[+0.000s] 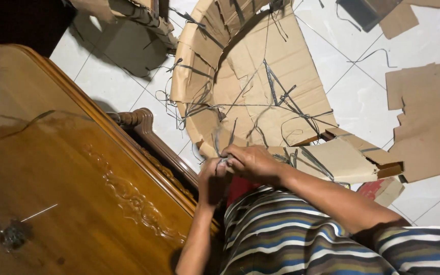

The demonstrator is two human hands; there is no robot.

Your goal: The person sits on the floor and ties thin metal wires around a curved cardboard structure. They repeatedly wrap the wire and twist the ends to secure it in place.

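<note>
At frame centre, right hand (253, 162) and left hand (214, 175) (both pinched closed) meet on a thin grey strip (223, 162) running up-frame into the open brown cardboard box (291, 66).

The person wears a striped shirt (301, 234) with short sleeves. Its bands run in dark brown, cream, grey and blue, and curve across the chest and shoulder. The right sleeve (413, 244) carries the same bands and ends above the elbow, leaving the forearm bare. The left arm (197, 239), just beside the shirt's left edge, is bare along all that shows. The left hand (214, 178) and right hand (253, 163), both above the shirt, are bare, without gloves.
</note>
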